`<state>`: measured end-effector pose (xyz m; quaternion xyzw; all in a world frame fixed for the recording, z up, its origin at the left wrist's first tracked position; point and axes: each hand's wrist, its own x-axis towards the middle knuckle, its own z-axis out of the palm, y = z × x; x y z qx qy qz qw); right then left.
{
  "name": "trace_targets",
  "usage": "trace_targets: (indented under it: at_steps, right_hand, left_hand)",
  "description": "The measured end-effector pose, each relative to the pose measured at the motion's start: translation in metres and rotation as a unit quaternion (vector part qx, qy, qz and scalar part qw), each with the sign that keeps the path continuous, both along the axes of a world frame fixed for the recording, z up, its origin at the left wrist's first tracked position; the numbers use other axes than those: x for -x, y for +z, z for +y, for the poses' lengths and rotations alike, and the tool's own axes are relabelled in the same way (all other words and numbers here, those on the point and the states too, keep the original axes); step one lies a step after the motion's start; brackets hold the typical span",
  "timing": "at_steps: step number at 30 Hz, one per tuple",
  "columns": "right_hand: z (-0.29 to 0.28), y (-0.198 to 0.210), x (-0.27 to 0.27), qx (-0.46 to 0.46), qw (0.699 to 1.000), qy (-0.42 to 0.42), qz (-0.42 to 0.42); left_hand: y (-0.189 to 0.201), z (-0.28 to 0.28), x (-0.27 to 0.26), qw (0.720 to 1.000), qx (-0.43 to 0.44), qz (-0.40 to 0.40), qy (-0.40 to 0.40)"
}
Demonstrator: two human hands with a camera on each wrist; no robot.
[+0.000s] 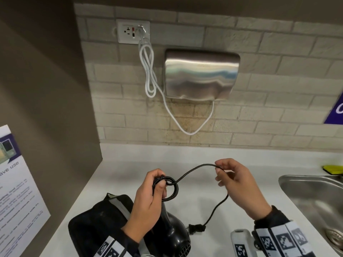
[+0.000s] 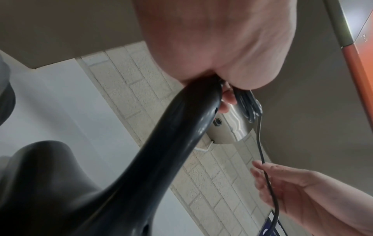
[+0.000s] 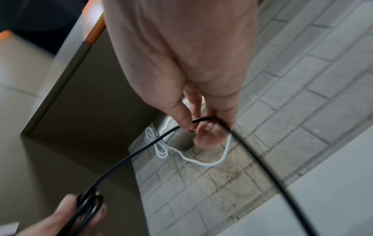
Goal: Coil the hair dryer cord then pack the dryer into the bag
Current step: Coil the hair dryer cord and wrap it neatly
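While both hands work above it, the white countertop (image 1: 130,160) runs along a pale brick-pattern wall (image 1: 278,75), with a taupe side panel (image 1: 46,80) at the left. One brushed-steel hand dryer (image 1: 201,75) is mounted on the wall, one white power cable (image 1: 150,75) hangs from one white wall socket (image 1: 132,31), and one stainless sink (image 1: 311,197) is set in at the right. One black fabric bag (image 1: 96,225) lies open on the countertop, with one glossy black hair dryer (image 1: 172,232) touching its right edge. One thin black cord (image 1: 194,168) spans between the hands. The left hand (image 1: 148,199) grips the dryer handle together with a small coil of about three loops, directly above the bag. The right hand (image 1: 239,184) pinches the cord between thumb and forefinger, well right of the coil. From there the cord drops to one black plug (image 1: 197,229) lying on the countertop just beside the dryer.
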<state>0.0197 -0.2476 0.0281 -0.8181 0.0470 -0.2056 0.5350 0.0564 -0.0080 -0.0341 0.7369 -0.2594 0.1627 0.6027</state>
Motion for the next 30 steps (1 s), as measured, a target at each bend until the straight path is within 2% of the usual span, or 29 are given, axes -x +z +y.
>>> trace_targets:
  at_steps: [2,4,5,6,9,14,16,18,22,24,26,28,30]
  right_hand:
    - [0.011,-0.004,0.006,0.141,0.989,-0.007,-0.046]
    - [0.028,-0.005,0.014,0.292,0.950,0.028,-0.109]
    - [0.037,-0.003,0.017,0.335,0.933,0.056,-0.124]
    - [0.045,-0.001,0.019,0.350,0.924,0.090,-0.125]
    - [0.057,0.005,0.017,0.319,0.926,0.180,-0.093]
    - [0.061,0.020,0.010,0.399,0.890,0.195,-0.106]
    - [0.064,0.030,0.009,0.404,0.881,0.215,-0.119]
    - [0.065,0.038,0.006,0.375,0.890,0.235,-0.115]
    - [0.061,0.035,-0.007,0.268,0.927,0.231,-0.129]
    - [0.060,0.025,-0.013,0.185,0.950,0.226,-0.112]
    - [0.063,0.016,-0.017,0.063,0.966,0.234,-0.094]
    - [0.067,0.006,-0.019,-0.030,0.969,0.226,-0.092]
    - [0.070,-0.003,-0.020,-0.073,0.971,0.210,-0.094]
  left_hand:
    - [-0.001,-0.001,0.000,1.000,-0.003,0.000,0.000]
    - [0.000,-0.003,0.000,1.000,-0.006,0.002,-0.003]
    - [0.000,-0.004,0.000,1.000,-0.006,0.000,-0.004]
    - [0.000,-0.006,0.000,1.000,-0.005,-0.002,-0.005]
    - [0.001,-0.008,0.002,1.000,-0.009,-0.012,-0.003]
    - [0.001,-0.008,0.000,0.999,-0.026,-0.031,0.005]
    - [0.001,-0.007,0.000,0.999,-0.026,-0.039,0.000]
    - [0.001,-0.007,0.003,0.999,-0.028,-0.046,-0.006]
    - [0.005,-0.006,0.008,0.998,-0.027,-0.039,-0.029]
    - [0.005,-0.005,0.009,0.998,-0.023,-0.037,-0.041]
    - [0.004,-0.005,0.008,0.998,-0.015,-0.035,-0.046]
    - [0.003,-0.006,0.007,0.998,-0.006,-0.031,-0.048]
    - [0.002,-0.007,0.007,0.999,0.003,-0.029,-0.043]
